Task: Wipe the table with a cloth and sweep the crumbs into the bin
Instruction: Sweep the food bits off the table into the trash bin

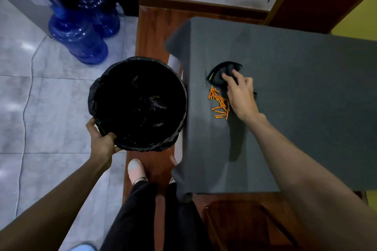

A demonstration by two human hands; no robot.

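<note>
A round bin (138, 104) lined with a black bag sits just left of the table's left edge. My left hand (102, 140) grips its near rim. On the grey-covered table (295, 87) lies a small pile of orange crumbs (219, 102), a short way in from that edge. My right hand (240, 96) rests on a dark cloth (222, 72), fingers pressing it to the table just behind and to the right of the crumbs. Part of the cloth is hidden under my hand.
Two blue water jugs (79, 36) stand on the tiled floor at the back left. A wooden chair (244, 224) is at the table's near edge. My feet (136, 171) stand on the wooden floor strip between bin and table.
</note>
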